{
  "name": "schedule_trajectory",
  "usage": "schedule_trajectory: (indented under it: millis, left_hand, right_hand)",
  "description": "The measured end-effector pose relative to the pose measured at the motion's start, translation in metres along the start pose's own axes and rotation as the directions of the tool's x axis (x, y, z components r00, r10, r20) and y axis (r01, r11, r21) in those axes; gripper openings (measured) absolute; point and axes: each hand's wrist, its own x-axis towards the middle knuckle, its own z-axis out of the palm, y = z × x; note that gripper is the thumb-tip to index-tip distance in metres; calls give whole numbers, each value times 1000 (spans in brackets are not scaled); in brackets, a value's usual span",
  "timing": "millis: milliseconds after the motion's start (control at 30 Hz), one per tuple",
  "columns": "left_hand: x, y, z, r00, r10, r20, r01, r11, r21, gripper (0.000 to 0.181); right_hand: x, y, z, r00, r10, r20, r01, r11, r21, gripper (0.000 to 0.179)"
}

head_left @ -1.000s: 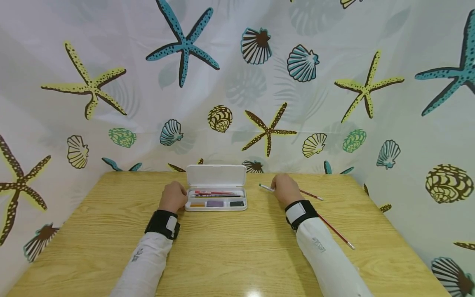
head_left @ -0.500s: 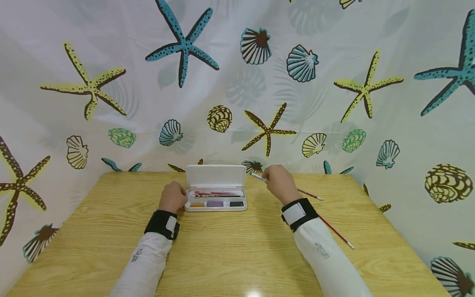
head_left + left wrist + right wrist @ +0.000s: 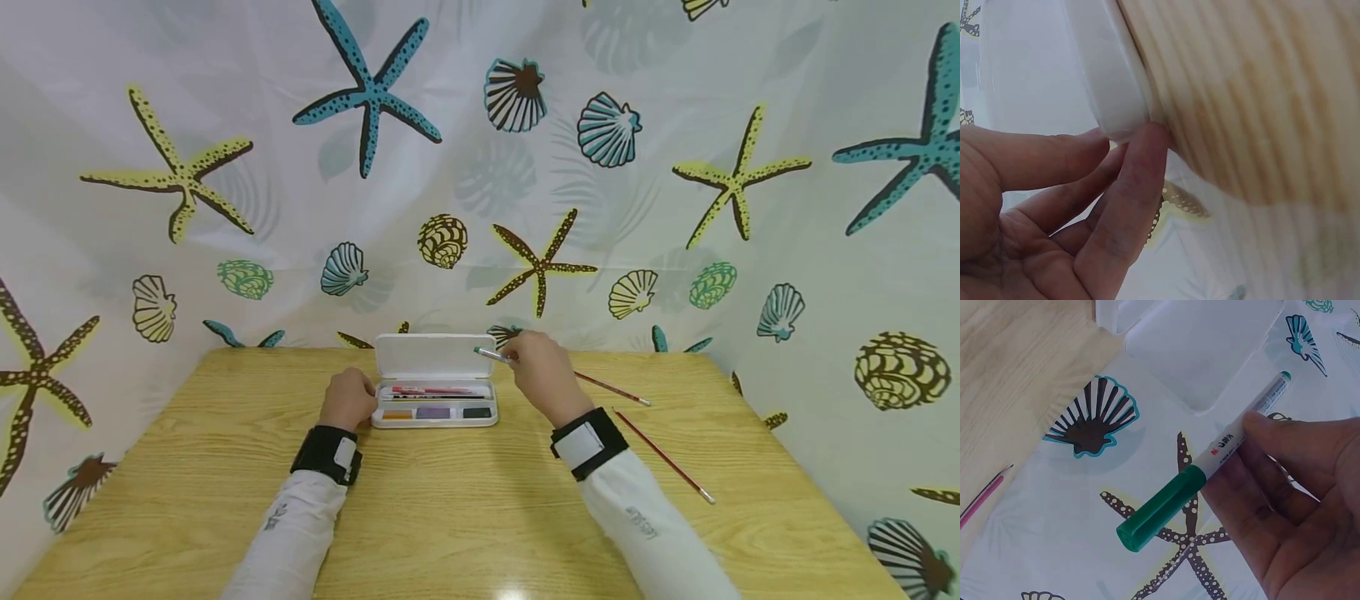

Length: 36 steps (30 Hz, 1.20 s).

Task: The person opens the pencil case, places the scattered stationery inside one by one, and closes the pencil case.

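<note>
A white pencil case stands open at the back of the table, its lid raised. My left hand pinches its left end; in the left wrist view the thumb and a finger meet at the white corner. Held between the thumb and fingers of my right hand is a marker with a white barrel and a green cap. Its green tail end overlaps the lid's right side in the head view. Inside the case lie red and black pencils, with orange, purple and dark blocks in the front compartment.
Two red pencils lie on the wooden table to the right: one beside my right forearm, another further back, partly behind the hand. A white curtain with starfish and shell prints hangs behind the table and along its sides.
My right hand has lifted the marker from the right part of the table and carried it left toward the case. My left hand has stayed at the case's left end.
</note>
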Motion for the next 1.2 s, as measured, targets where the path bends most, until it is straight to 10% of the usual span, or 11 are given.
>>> schedule_trajectory:
  millis: [367,1200]
  left_hand:
    - [0,-1,-1,1000,9,-2,-9,1000,0,12]
    - [-3,3,-3,1000,-7,16,7,1000,4,12]
  right_hand:
    - [-1,-22,21,993,-119,15,120,992,-48,16]
    - [18,-60,71,978,-115,176,139,982,-131,19]
